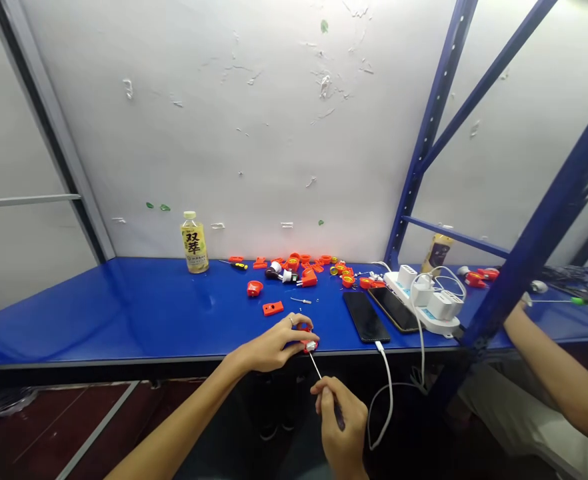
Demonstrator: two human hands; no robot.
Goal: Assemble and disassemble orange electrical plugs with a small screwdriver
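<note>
My left hand (pixel 280 341), with a ring on one finger, pinches a small red and white part (pixel 311 346) at the front edge of the blue table (pixel 139 313). Below it, my right hand (pixel 341 417) is closed round the dark handle of a screwdriver (pixel 315 365). The thin shaft points up and its tip meets the red and white part. A flat red piece (pixel 273 308) and a round red piece (pixel 255 288) lie beyond my left hand. Fingers partly cover the held part.
Several red parts (pixel 308 277) lie along the wall. A bottle (pixel 195 243) stands at the back left. Two phones (pixel 367 317) and a white power strip (pixel 441 321) with cables are on the right, beside a blue metal post (pixel 539 233). Another person's arm (pixel 559 367) reaches in beyond it.
</note>
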